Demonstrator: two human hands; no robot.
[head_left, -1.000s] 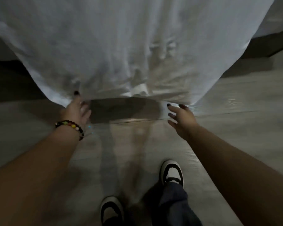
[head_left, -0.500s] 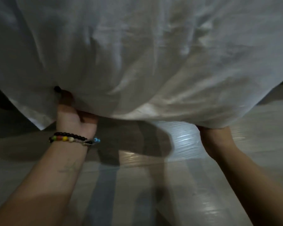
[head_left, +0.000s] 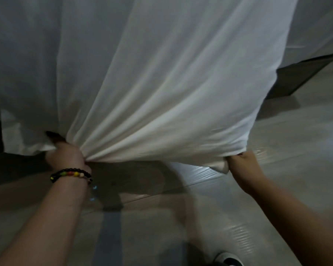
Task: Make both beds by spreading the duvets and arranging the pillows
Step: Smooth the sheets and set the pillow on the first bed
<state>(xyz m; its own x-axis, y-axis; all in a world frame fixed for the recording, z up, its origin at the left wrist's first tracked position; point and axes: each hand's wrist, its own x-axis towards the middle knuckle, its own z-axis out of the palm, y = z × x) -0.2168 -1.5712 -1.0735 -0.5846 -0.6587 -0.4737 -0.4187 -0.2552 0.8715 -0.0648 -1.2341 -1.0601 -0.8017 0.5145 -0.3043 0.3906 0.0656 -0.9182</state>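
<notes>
**Above the floor, duvet held at its near edge**

Above the pale floor (head_left: 277, 169) we hold the white duvet (head_left: 161, 83), which fills the upper view. Our left hand (head_left: 65, 156) grips a bunched fold, creases fanning away from it. Our right hand (head_left: 240, 164) pinches the near corner. A beaded bracelet (head_left: 71, 174) circles our left wrist. One shoe (head_left: 229, 261) shows below.

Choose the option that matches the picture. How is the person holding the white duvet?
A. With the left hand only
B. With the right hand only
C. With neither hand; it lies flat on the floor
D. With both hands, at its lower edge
D: the left hand bunches the duvet into folds, and the right hand grips its corner, both at the lower edge.
</notes>
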